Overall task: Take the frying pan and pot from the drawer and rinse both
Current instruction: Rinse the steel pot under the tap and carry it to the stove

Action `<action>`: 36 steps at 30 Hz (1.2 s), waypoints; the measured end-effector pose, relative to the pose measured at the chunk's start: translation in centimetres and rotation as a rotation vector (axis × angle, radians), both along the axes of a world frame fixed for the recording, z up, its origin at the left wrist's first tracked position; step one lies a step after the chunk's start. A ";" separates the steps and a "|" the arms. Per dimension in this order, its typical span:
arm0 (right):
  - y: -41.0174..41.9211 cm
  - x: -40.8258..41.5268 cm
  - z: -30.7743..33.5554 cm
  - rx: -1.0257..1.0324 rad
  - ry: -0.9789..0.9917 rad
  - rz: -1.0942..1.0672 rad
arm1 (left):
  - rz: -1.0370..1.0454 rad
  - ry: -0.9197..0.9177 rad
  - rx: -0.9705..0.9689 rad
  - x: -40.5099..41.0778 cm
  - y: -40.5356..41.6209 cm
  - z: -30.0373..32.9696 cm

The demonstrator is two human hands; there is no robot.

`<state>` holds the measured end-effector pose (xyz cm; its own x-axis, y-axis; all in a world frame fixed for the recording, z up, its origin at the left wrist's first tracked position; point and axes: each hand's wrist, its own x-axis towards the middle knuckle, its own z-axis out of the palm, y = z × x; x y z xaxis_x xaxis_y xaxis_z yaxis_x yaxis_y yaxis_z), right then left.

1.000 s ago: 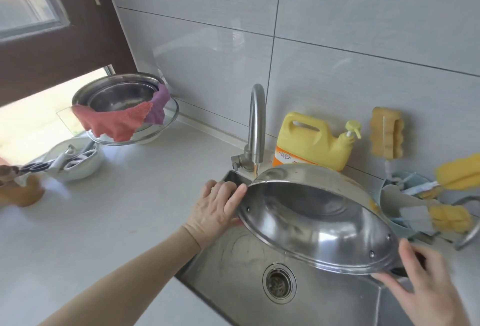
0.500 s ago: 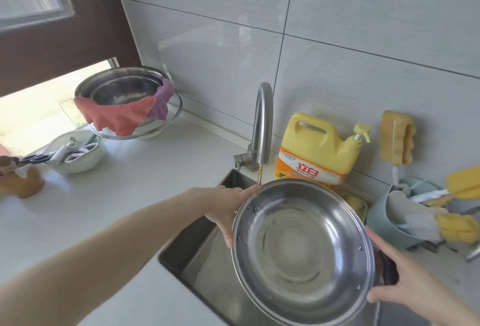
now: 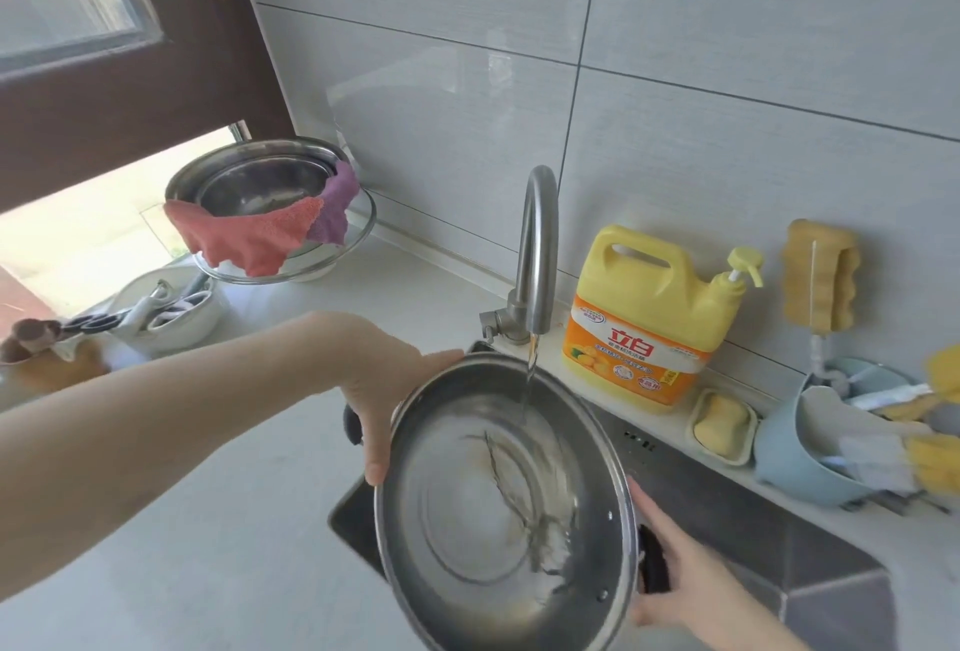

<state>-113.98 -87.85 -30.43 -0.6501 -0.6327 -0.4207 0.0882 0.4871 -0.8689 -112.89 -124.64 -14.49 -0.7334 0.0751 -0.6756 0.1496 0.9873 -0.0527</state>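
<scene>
You're gripping the steel pot (image 3: 506,510) by both black side handles, left hand (image 3: 387,393) and right hand (image 3: 675,567) curled round them, rinsing it under the running faucet (image 3: 537,255), with no frying pan in sight yet.

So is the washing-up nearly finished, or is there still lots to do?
About halfway, probably. Done: the pot is out and over the sink. In hand: the left hand and right hand hold its handles while faucet water runs inside. Left: finishing this rinse; no frying pan is in view.
</scene>
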 end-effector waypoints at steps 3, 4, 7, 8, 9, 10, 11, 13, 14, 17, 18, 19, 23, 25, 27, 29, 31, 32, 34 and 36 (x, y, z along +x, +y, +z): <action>-0.9 0.5 0.0 0.076 0.153 -0.138 | -0.146 0.270 -0.117 1.4 -0.6 -0.6; -0.9 0.4 0.2 0.045 0.218 -0.163 | -0.188 0.369 -0.130 2.0 -0.8 -1.2; -0.3 -1.0 2.2 0.020 0.465 -0.181 | -0.132 0.659 -0.007 3.0 -1.9 -4.6; -0.2 -1.7 3.4 0.029 0.531 -0.150 | -0.070 0.701 0.049 3.2 -2.0 -5.8; 0.0 -2.4 4.9 0.058 0.577 -0.105 | -0.014 0.711 0.094 3.4 -2.0 -7.3; 0.3 -3.2 6.2 0.110 0.613 -0.047 | 0.042 0.679 0.129 3.4 -1.7 -8.6; 0.6 -4.1 7.6 0.160 0.622 0.011 | 0.078 0.631 0.163 3.4 -1.3 -9.6; 1.1 -5.6 10.1 0.261 0.601 0.110 | 0.111 0.495 0.252 3.4 0.2 -11.3; 1.4 -6.2 11.1 0.298 0.581 0.147 | 0.133 0.432 0.324 3.2 0.8 -11.9; 2.4 -7.2 13.0 0.335 0.459 0.179 | 0.247 0.194 0.564 2.5 2.2 -12.2; 2.9 -7.4 13.2 0.313 0.413 0.174 | 0.274 0.123 0.628 2.2 2.2 -12.4; 3.4 -7.4 13.0 0.299 0.372 0.168 | 0.281 0.076 0.666 1.9 2.2 -12.5; 5.5 -5.8 9.1 0.230 0.260 0.107 | 0.243 0.034 0.656 0.6 1.5 -11.9; 5.9 -4.5 6.2 0.168 0.270 0.079 | 0.227 0.049 0.589 0.1 0.9 -11.1; 5.3 -3.2 3.6 0.104 0.292 -0.009 | 0.175 0.093 0.522 -0.3 0.5 -10.4; 4.3 -1.9 1.6 0.073 0.308 -0.102 | 0.106 0.175 0.455 -0.6 0.4 -9.6; 3.5 -1.0 0.0 0.055 0.357 -0.192 | 0.034 0.306 0.401 -0.7 0.5 -9.0; 3.2 -0.8 -0.6 0.042 0.399 -0.244 | 0.007 0.380 0.380 -0.7 0.4 -8.9; 2.8 -0.8 -0.9 0.022 0.491 -0.268 | -0.022 0.505 0.362 -0.2 0.0 -9.6; 2.6 -0.9 -0.7 0.001 0.605 -0.262 | -0.011 0.566 0.363 0.6 -0.3 -10.7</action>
